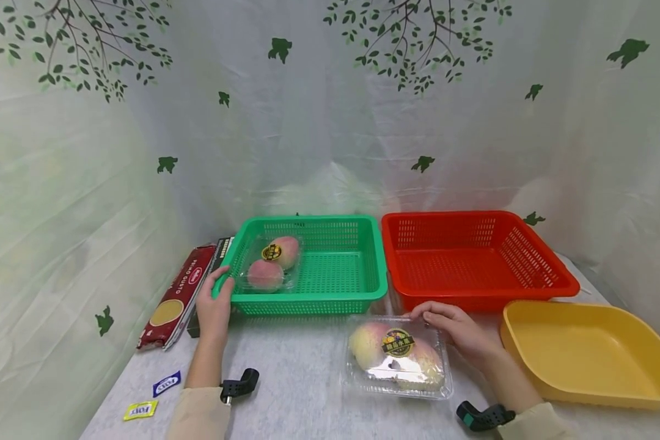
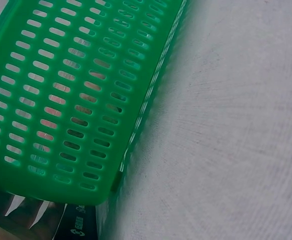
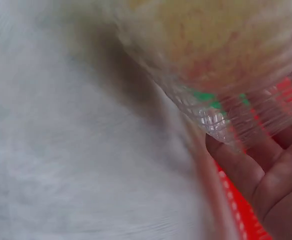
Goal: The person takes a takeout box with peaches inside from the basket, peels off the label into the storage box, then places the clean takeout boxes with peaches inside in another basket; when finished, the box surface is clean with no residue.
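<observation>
My left hand (image 1: 216, 305) grips the left front corner of a green plastic basket (image 1: 308, 305), thumb and fingers at its rim. Inside, toward the left, lies a clear clamshell box of peaches (image 1: 266, 275) with a black and gold label. My right hand (image 1: 456, 333) holds a second clear clamshell box of peaches (image 1: 398, 357) by its far right corner. In the right wrist view the fingers (image 3: 238, 167) lie along the edge of this box, and a shadow falls on the table below it. The left wrist view shows the slotted basket wall (image 2: 71, 100) and a little of the fingers.
A red basket (image 1: 478, 299) stands right of the green one. In front of it at the right is a yellow tub (image 1: 588, 391). A dark red food packet (image 1: 178, 293) and a black box (image 1: 195, 324) lie at the left. Two small wrapped packets, blue (image 1: 167, 383) and yellow (image 1: 140, 410), lie nearer.
</observation>
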`<state>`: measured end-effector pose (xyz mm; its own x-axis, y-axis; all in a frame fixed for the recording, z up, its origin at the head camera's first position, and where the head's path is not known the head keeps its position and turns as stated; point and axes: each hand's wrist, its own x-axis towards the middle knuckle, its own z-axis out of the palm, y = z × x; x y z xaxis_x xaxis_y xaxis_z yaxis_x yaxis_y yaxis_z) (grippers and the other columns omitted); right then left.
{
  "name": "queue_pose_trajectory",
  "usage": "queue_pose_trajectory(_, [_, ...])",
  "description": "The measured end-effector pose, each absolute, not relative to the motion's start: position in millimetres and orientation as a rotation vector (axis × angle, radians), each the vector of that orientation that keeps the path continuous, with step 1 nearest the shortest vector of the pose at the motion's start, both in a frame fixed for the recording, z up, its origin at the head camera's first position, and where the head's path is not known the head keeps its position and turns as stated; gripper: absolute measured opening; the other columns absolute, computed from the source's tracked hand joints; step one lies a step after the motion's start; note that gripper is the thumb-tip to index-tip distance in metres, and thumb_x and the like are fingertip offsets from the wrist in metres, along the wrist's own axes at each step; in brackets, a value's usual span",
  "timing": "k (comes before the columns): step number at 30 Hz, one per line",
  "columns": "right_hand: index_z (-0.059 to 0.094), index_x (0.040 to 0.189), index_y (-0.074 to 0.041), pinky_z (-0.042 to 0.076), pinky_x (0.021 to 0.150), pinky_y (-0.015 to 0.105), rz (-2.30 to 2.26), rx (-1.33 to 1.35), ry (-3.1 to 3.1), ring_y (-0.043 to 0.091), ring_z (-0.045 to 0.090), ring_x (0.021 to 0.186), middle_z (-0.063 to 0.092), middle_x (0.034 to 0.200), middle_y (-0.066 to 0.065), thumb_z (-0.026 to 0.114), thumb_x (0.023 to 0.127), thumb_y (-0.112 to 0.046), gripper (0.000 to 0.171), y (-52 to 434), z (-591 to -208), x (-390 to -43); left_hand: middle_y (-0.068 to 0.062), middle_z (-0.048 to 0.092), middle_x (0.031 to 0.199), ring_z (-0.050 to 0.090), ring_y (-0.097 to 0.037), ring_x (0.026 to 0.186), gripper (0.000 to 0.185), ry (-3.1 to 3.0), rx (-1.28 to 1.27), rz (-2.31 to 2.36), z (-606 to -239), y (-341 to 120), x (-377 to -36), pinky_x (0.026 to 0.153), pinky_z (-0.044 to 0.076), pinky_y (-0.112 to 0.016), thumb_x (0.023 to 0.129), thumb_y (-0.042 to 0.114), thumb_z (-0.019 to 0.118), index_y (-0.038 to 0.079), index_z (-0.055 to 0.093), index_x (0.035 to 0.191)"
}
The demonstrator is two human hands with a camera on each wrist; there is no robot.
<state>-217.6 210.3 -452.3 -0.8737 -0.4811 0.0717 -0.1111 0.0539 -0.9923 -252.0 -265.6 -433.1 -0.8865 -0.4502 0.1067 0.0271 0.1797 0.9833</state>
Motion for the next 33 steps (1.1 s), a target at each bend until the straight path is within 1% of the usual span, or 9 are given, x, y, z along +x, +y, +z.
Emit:
queue_pose_trajectory(3, [0.06, 0.121, 0.007, 0.046, 0.094, 0.019, -1.982, -0.576, 2.006, 0.005, 0.059, 0.109, 0.071, 0.115, -0.009, 0.046, 0.106, -0.021, 0.034, 207, -460, -221, -0.001, 0.04, 0.159, 0.034, -0.025, 0.143, 0.043, -2.088, 0.399, -1.758, -432, -265, -251, 0.118, 0.03, -0.057, 0.103, 0.037, 0.052, 0.024, 0.053, 0.143])
queue_pose_trajectory(7, [0.06, 0.12, 0.01, 0.046, 0.09, 0.016, -2.029, -0.515, 2.088, 0.002, 0.058, 0.103, 0.07, 0.11, -0.014, 0.047, 0.106, -0.021, 0.037, 201, -464, -223, 0.0, 0.04, 0.158, 0.035, -0.023, 0.142, 0.042, -2.084, 0.405, -1.757, -430, -264, -251, 0.118, 0.033, -0.054, 0.103, 0.038, 0.051, 0.024, 0.053, 0.143])
queue_pose_trajectory(11, [0.058, 0.123, 0.013, 0.047, 0.093, 0.013, -2.015, -0.472, 2.168, -0.002, 0.061, 0.107, 0.071, 0.111, -0.015, 0.048, 0.106, -0.024, 0.042, 196, -464, -224, -0.001, 0.042, 0.157, 0.038, -0.023, 0.139, 0.041, -2.081, 0.431, -1.736, -429, -262, -251, 0.117, 0.035, -0.052, 0.103, 0.038, 0.051, 0.025, 0.053, 0.142])
queue_pose_trajectory(14, [0.057, 0.125, 0.012, 0.047, 0.093, 0.013, -1.99, -0.438, 2.19, -0.003, 0.061, 0.108, 0.07, 0.112, -0.016, 0.052, 0.104, -0.022, 0.041, 195, -464, -222, -0.002, 0.044, 0.155, 0.042, -0.023, 0.135, 0.04, -2.066, 0.48, -1.714, -429, -260, -252, 0.115, 0.038, -0.051, 0.103, 0.037, 0.052, 0.025, 0.054, 0.141])
queue_pose_trajectory(21, [0.056, 0.127, 0.01, 0.047, 0.093, 0.015, -1.946, -0.459, 2.179, 0.0, 0.058, 0.109, 0.067, 0.114, -0.013, 0.055, 0.102, -0.018, 0.037, 197, -464, -220, -0.008, 0.051, 0.145, 0.045, -0.027, 0.135, 0.036, -2.067, 0.444, -1.401, -423, -254, -251, 0.115, 0.036, -0.055, 0.1, 0.028, 0.059, 0.015, 0.058, 0.134])
queue_pose_trajectory(24, [0.057, 0.125, 0.009, 0.046, 0.094, 0.014, -1.919, -0.523, 2.194, 0.004, 0.058, 0.111, 0.067, 0.118, -0.006, 0.054, 0.103, -0.018, 0.036, 198, -464, -219, -0.005, 0.056, 0.141, 0.049, -0.024, 0.134, 0.031, -2.017, 0.335, -1.288, -414, -245, -249, 0.113, 0.04, -0.05, 0.099, 0.022, 0.062, 0.013, 0.063, 0.128])
queue_pose_trajectory(27, [0.058, 0.124, 0.009, 0.045, 0.095, 0.014, -1.905, -0.59, 2.22, 0.005, 0.058, 0.112, 0.067, 0.121, 0.002, 0.053, 0.103, -0.016, 0.033, 198, -464, -218, -0.005, 0.064, 0.134, 0.055, -0.018, 0.129, 0.025, -1.93, 0.144, -1.2, -401, -229, -244, 0.111, 0.044, -0.035, 0.097, 0.014, 0.062, 0.009, 0.067, 0.122])
queue_pose_trajectory(30, [0.06, 0.122, 0.007, 0.045, 0.096, 0.013, -1.889, -0.61, 2.255, 0.003, 0.059, 0.112, 0.066, 0.122, 0.006, 0.052, 0.104, -0.017, 0.031, 198, -463, -218, -0.012, 0.071, 0.118, 0.064, -0.008, 0.112, 0.022, -1.869, -0.135, -1.192, -388, -209, -236, 0.099, 0.047, -0.018, 0.096, 0.005, 0.06, 0.005, 0.069, 0.116])
queue_pose_trajectory(33, [0.062, 0.122, 0.003, 0.045, 0.097, 0.012, -1.863, -0.603, 2.289, 0.0, 0.058, 0.112, 0.064, 0.125, 0.015, 0.051, 0.104, -0.018, 0.029, 198, -462, -219, -0.019, 0.072, 0.108, 0.07, -0.006, 0.095, 0.022, -1.913, -0.481, -1.362, -375, -189, -225, 0.086, 0.053, -0.016, 0.097, 0.0, 0.056, 0.0, 0.068, 0.117])
